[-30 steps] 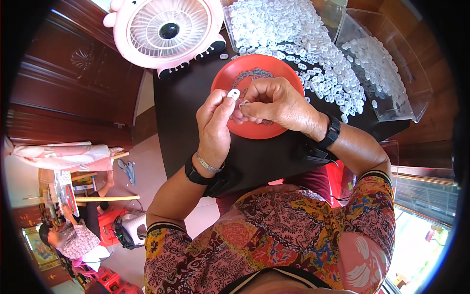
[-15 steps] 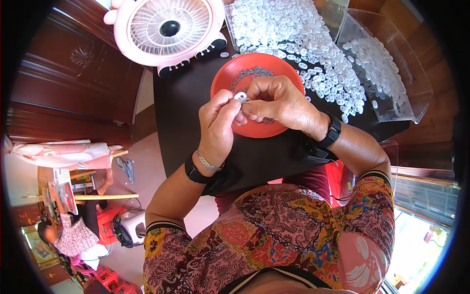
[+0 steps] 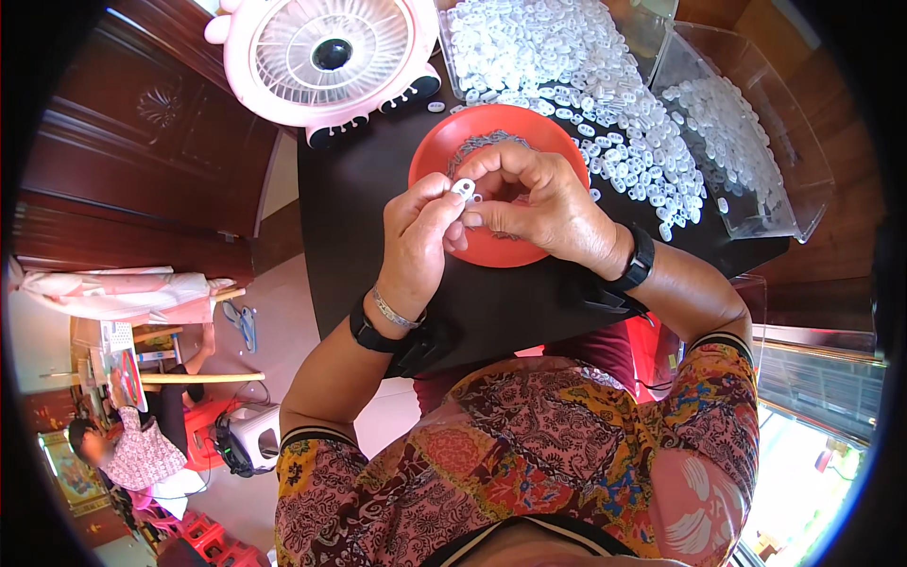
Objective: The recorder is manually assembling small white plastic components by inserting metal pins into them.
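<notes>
Over a red-orange bowl [image 3: 425,156], my left hand [image 3: 420,227] pinches a small white oval plastic piece with holes [image 3: 463,188] between thumb and fingertips. A tiny pale, ring-like bit [image 3: 476,198] shows beside that piece; its kind cannot be made out. My right hand [image 3: 548,203] is close against the left, its thumb and forefinger parted in an arc around the white piece, with nothing clearly held. Behind my fingers, grey metal small parts [image 3: 487,142] lie in the bowl, partly hidden by the hands.
Loose white oval pieces [image 3: 624,156] spread over the dark table [image 3: 350,208] at the far right, beside a clear plastic bin [image 3: 803,203]. A pink fan [image 3: 331,94] stands at the far left. Another person [image 3: 146,458] sits off to the left, near a white stool [image 3: 255,435].
My right thumb and forefinger have opened apart from their pinch by the white piece. The left hand still holds it in nearly the same place.
</notes>
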The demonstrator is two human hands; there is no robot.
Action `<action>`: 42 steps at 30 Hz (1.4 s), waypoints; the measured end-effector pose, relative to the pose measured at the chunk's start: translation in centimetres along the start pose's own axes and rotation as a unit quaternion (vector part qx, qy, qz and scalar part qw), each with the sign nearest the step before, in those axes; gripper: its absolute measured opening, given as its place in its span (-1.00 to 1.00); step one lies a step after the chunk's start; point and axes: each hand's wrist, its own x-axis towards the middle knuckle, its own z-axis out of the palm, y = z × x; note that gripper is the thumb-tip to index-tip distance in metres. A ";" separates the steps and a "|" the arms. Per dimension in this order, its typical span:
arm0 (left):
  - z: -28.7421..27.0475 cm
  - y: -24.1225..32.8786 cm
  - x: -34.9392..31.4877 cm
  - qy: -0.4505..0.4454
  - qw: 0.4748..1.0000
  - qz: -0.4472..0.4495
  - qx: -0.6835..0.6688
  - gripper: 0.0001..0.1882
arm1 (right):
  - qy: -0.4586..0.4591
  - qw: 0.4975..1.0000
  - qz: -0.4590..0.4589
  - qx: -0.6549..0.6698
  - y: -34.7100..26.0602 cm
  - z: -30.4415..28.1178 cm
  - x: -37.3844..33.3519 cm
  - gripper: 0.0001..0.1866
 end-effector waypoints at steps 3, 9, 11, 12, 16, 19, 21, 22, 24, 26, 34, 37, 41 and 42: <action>-0.2 0.0 0.0 -0.011 1.000 0.012 0.005 -0.77 | -0.004 1.000 -0.020 -0.024 -0.3 0.1 0.0 -0.79; -0.1 0.0 0.0 0.000 0.998 0.056 0.036 -0.76 | -0.017 0.998 0.016 0.066 0.4 -0.2 0.3 -0.81; -0.1 0.1 0.0 -0.002 0.996 0.068 0.054 -0.77 | -0.021 0.997 0.018 0.074 0.4 -0.2 0.3 -0.82; -0.1 0.1 0.0 -0.001 0.996 0.068 0.054 -0.77 | -0.021 0.997 0.017 0.074 0.5 -0.3 0.3 -0.82; -0.1 -0.2 0.0 -0.002 0.995 0.078 0.062 -0.78 | -0.026 0.997 0.030 0.060 0.3 -0.4 0.3 -0.81; -0.2 -0.2 0.0 -0.002 0.995 0.083 0.062 -0.78 | -0.029 0.996 0.044 0.071 -0.4 -0.3 0.2 -0.81; -0.2 -0.2 0.0 -0.003 0.995 0.083 0.063 -0.79 | -0.031 0.996 0.055 0.066 -0.6 -0.4 0.2 -0.81; -0.2 -0.2 0.0 -0.004 0.995 0.081 0.063 -0.79 | -0.033 0.995 0.066 0.062 -0.6 -0.4 0.2 -0.81; -0.2 -0.2 0.0 -0.005 0.995 0.078 0.064 -0.79 | -0.030 0.996 0.060 0.058 -0.5 -0.4 0.2 -0.80; 0.0 -0.1 0.0 -0.003 0.996 0.068 0.066 -0.78 | -0.028 0.997 0.053 0.053 -0.5 -0.3 0.2 -0.79; -0.1 -0.3 0.0 0.002 0.996 0.069 0.054 -0.77 | -0.012 0.996 0.060 0.070 -0.6 -0.1 0.0 -0.79; 0.0 -0.3 0.0 0.002 0.997 0.064 0.049 -0.78 | -0.009 0.996 0.030 0.078 -0.3 0.1 0.0 -0.78; 0.0 0.0 0.0 0.001 0.996 0.071 0.053 -0.77 | -0.006 0.997 0.019 0.070 -0.1 0.2 0.0 -0.78; -0.1 0.0 0.0 0.001 0.996 0.070 0.053 -0.77 | -0.013 0.998 0.017 0.060 -0.2 0.2 0.0 -0.78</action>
